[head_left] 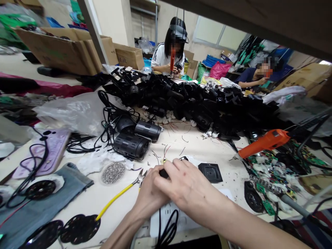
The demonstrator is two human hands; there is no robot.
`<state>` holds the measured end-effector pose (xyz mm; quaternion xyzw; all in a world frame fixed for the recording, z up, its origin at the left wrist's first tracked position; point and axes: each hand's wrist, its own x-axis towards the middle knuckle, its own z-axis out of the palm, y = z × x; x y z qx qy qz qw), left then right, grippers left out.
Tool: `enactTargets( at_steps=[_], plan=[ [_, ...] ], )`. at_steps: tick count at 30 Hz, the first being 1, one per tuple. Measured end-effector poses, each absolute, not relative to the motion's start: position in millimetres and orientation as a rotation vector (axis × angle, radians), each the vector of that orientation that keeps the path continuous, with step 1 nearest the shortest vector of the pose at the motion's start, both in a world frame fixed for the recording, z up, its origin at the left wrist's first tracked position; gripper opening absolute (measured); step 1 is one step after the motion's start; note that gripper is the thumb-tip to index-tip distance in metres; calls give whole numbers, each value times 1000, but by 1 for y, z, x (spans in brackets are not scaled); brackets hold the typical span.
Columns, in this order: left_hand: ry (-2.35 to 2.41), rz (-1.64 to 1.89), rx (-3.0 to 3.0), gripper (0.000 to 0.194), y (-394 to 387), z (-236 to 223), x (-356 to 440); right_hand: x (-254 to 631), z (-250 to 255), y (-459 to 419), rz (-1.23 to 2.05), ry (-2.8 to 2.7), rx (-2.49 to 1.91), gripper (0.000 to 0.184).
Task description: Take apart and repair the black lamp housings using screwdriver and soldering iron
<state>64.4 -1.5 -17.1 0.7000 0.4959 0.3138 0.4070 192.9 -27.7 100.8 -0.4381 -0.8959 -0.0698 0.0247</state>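
My left hand (pixel 150 190) and my right hand (pixel 185 180) are closed together over a black part (pixel 164 173), mostly hidden by the fingers. Thin red and yellow wires poke out just beyond the fingertips. Below the hands, a black cable (pixel 166 230) lies looped over a white power strip (pixel 154 223). Left of my left hand are cutting pliers (pixel 116 200) with yellow handles and a round dish of small screws (pixel 113 172). A square black plastic piece (pixel 211 172) lies just right of my right hand.
Black cylindrical housings (pixel 132 144) with cords stand at left centre. An orange electric screwdriver (pixel 264 143) rests at right above a heap of circuit boards (pixel 275 183). Black plastic parts (pixel 186 97) are piled along the back. Two people (pixel 166 55) work beyond. A purple phone-shaped tray (pixel 44 155) lies left.
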Motion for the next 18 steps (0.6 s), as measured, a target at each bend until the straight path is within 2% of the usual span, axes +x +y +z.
enactTargets(
  at_steps=[6, 10, 15, 18],
  plan=[
    [1171, 829, 1759, 31, -1, -18, 64, 191, 102, -25, -179, -2812, -1548, 43],
    [1212, 787, 1701, 23, -2, -16, 64, 189, 103, -27, -134, -2812, -1422, 37],
    [1203, 801, 1697, 30, -2, -19, 65, 190, 101, -27, -157, -2752, -1419, 30],
    [1143, 816, 1667, 37, -1, -22, 65, 190, 100, -25, -168, -2805, -1569, 38]
  ],
)
